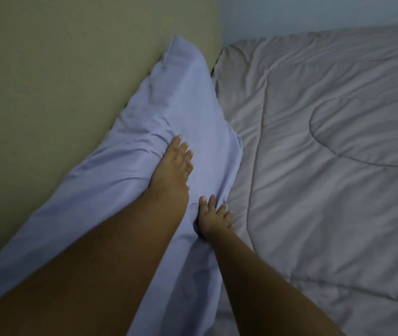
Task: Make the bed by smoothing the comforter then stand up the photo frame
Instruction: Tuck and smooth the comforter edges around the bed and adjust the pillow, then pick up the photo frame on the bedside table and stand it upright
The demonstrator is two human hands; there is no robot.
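A grey quilted comforter covers the bed on the right, with shallow wrinkles across it. A pale blue pillow leans against the olive headboard on the left. My left hand lies flat on the pillow's face, fingers together and pointing up. My right hand presses on the pillow's lower right edge, fingers spread, where the pillow meets the comforter. Neither hand visibly grips the cloth. No photo frame is in view.
A pale wall runs behind the far side of the bed. The headboard's right edge ends near the pillow's top corner. The room is dim.
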